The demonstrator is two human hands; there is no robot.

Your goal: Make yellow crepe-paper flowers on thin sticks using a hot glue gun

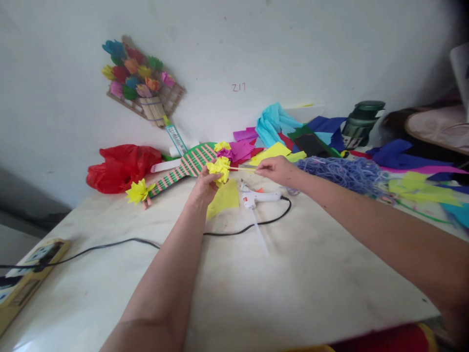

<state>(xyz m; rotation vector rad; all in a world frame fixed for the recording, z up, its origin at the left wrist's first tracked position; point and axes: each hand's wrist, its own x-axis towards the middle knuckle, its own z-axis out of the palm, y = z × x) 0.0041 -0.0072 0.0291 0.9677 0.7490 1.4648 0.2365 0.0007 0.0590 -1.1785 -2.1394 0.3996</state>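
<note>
Between the thumb and fingers of my left hand (207, 188) is a yellow paper flower (220, 168), held above the table. My right hand (276, 169) pinches the far end of a thin pale stick (240, 169) that runs leftward to the flower. Whether the stick is fixed in the flower cannot be made out. Behind my left hand lies a green guitar-shaped piece (196, 159) with pink strips across it. One yellow paper flower (139, 191) sits at its lower left end, and yellow and purple ones at its upper right. Below my hands rests a white glue gun (262, 196) with a clear glue stick.
A red plastic bag (120, 168) lies at the back left. Coloured paper (276, 124), tangled purple strands (337, 172) and a dark green jar (362, 123) line the back right. The black cord (135, 239) crosses the table to a power strip (36, 274). Paper flowers (137, 73) hang on the wall.
</note>
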